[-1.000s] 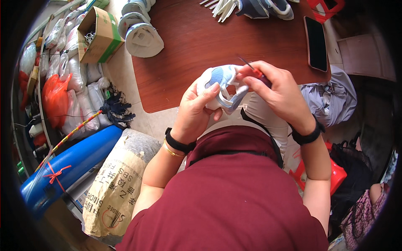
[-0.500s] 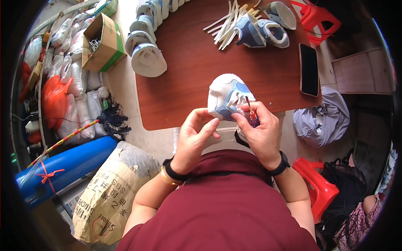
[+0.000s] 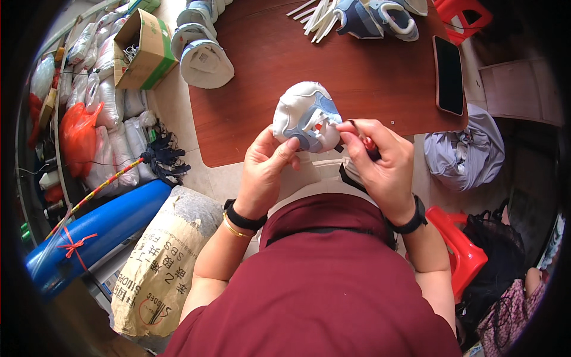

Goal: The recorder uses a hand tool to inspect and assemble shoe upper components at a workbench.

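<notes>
Just off the table's near edge, a small white and light-blue shoe upper is tilted with its toe away from me. My left hand grips its left side, thumb on the blue part. White lace crosses its opening. My right hand is closed at the upper's right side, with finger and thumb pinched by the end of the lace. Within its curled fingers sits a slim tool with a red handle; its thin shaft is mostly hidden, so its exact kind cannot be told.
The brown table bears a row of shoe uppers at left, white laces and blue uppers at the back, and a phone at right. A red stool, carton and paper sack stand around.
The upper has shifted left and turned in my left hand. My right hand has rolled over, so the tool's shaft no longer points up, and its fingers pinch beside the lace.
</notes>
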Demonstrator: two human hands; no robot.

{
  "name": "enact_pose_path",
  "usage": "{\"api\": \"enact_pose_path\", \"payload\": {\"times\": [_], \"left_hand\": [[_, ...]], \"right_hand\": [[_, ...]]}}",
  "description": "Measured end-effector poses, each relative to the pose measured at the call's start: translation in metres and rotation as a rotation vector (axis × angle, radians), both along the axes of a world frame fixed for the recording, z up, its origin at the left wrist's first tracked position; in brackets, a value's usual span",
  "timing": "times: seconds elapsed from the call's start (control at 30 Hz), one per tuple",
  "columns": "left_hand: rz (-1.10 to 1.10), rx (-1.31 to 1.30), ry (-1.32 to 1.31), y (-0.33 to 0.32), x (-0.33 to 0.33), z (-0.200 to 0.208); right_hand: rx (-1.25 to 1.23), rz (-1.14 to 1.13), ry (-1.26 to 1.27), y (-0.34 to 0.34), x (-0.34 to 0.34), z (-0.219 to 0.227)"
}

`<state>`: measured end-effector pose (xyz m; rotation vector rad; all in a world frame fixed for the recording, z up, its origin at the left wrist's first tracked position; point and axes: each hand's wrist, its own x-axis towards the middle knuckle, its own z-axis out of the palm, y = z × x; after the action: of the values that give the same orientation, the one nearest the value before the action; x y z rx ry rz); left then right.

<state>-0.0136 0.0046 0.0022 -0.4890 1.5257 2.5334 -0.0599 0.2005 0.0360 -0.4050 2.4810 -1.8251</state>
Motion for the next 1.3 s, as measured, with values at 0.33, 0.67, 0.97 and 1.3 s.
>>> {"api": "enact_pose_path", "payload": {"times": [0.33, 0.67, 0.97, 1.3], "left_hand": [[0.014, -0.215, -0.006, -0.007, 0.004, 0.003], [-0.079, -0.328, -0.049, -0.016, -0.004, 0.001], [0.122, -0.082, -0.062, -0.002, 0.002, 0.000], [0.141, -0.113, 0.100, -0.001, 0.003, -0.006]], "right_hand": [[0.249, 0.237, 0.084, -0.019, -0.009, -0.018], [-0.185, 0.119, -0.272, -0.037, -0.020, -0.045], [-0.117, 0.155, -0.361, -0.038, -0.025, -0.040], [-0.447, 0.176, -0.652, -0.024, -0.029, -0.019]]}}
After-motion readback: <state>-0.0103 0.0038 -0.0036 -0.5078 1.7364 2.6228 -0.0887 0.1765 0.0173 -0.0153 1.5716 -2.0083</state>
